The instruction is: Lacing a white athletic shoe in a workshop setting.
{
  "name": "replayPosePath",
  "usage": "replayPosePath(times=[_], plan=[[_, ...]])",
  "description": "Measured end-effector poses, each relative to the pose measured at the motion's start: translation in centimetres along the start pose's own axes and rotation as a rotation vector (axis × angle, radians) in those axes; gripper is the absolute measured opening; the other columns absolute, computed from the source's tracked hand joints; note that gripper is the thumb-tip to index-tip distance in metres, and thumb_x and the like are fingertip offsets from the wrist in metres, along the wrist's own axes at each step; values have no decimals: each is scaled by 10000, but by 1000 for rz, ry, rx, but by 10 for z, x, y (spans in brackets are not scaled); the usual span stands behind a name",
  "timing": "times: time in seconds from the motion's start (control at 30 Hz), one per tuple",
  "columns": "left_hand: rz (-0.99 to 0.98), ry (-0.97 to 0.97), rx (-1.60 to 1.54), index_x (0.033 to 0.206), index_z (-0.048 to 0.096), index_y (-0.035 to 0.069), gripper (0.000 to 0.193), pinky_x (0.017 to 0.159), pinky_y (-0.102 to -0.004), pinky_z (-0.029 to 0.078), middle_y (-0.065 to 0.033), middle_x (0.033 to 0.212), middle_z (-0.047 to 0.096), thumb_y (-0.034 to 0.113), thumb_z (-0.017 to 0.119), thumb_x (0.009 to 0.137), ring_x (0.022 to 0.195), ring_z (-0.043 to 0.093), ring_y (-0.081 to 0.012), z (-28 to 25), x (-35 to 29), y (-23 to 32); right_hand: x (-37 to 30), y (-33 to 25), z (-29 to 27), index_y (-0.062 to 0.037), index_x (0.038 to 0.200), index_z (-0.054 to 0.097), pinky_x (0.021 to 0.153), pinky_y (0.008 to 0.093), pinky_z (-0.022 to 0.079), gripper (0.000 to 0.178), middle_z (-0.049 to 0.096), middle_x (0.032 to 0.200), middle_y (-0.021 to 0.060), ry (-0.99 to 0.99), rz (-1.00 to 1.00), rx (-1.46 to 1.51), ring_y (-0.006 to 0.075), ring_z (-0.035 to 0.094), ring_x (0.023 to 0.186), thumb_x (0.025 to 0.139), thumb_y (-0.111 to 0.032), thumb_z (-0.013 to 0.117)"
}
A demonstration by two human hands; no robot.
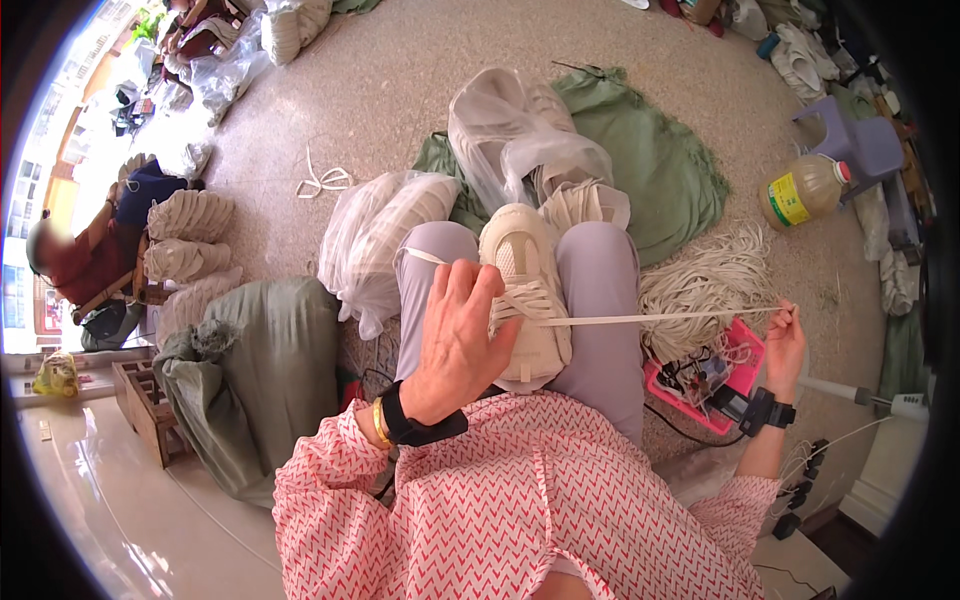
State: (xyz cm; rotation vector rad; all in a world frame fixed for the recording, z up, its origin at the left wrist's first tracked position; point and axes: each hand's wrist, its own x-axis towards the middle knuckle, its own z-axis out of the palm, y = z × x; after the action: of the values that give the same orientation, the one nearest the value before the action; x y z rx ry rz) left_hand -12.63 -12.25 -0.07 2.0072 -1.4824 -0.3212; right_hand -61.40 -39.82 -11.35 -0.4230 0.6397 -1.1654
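A cream sneaker (pixel 530 265) stands upright between my knees, toe pointing away from me. Its white shoelace (pixel 640 320) runs taut from the eyelets out to the right. My right hand (pixel 786 338) is closed on the far end of that lace, fingertips pinched together. Over the sneaker's left side bends my left hand (pixel 462 335), fingers curled and thumb against the lacing. Its fingertips are partly hidden, but it grips the shoe at the eyelets. Another short stretch of lace (pixel 425 257) lies across my left knee beside that hand.
Loose laces (pixel 705 285) lie heaped at right, beside a pink basket (pixel 708 420) of small items. Beyond stand a jug (pixel 805 190) and a purple stool (pixel 850 140). Bagged shoes (pixel 385 235), green cloth (pixel 650 150) and a full sack (pixel 265 380) surround me. A person (pixel 90 235) sits far left.
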Motion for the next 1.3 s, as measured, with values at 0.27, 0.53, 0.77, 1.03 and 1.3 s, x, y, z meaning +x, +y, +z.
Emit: replayPosePath(times=[0.27, 0.53, 0.77, 1.03, 1.3], plan=[[94, -45, -50, 1089, 545, 42, 363, 924, -446, 437, -139, 1093, 566, 7, 739, 784, 1073, 541, -373, 2, 4, -16, 15, -31, -50, 36, 1143, 556, 756, 260, 512, 162, 608, 1014, 80, 131, -56, -194, 126, 574, 850, 1082, -109, 595], [122, -165, -107, 946, 564, 35, 189, 871, -419, 423, -104, 944, 566, -1, 694, 815, 943, 543, -315, -4, 10, -29, -8, 69, 105, -13, 1211, 662, 775, 237, 532, 221, 698, 1074, 43, 91, -2, -1105, 101, 646, 854, 1034, -145, 677], [216, -257, -199, 914, 546, 26, 160, 750, -436, 458, -107, 777, 604, -13, 682, 838, 763, 606, -342, -28, 5, -14, -45, 146, 211, -14, 1152, 711, 704, 268, 556, 193, 728, 1007, 36, -501, 56, -1222, 97, 670, 769, 973, -85, 714], [-5, -366, -43, 1088, 515, -8, 220, 588, -521, 492, -199, 766, 642, 25, 623, 899, 657, 628, -425, -21, -23, -21, -75, 178, 268, -7, 1038, 726, 621, 276, 535, 145, 714, 907, 73, -1167, 23, -1439, 122, 674, 711, 901, -42, 757], [-58, -93, -527, 1087, 545, -18, 208, 697, -361, 552, -139, 805, 627, -62, 638, 906, 718, 665, -241, -35, -14, -17, -75, 218, 304, 11, 1123, 696, 589, 243, 514, 137, 675, 863, 11, -918, 218, -1117, 82, 653, 703, 1029, -75, 643]])
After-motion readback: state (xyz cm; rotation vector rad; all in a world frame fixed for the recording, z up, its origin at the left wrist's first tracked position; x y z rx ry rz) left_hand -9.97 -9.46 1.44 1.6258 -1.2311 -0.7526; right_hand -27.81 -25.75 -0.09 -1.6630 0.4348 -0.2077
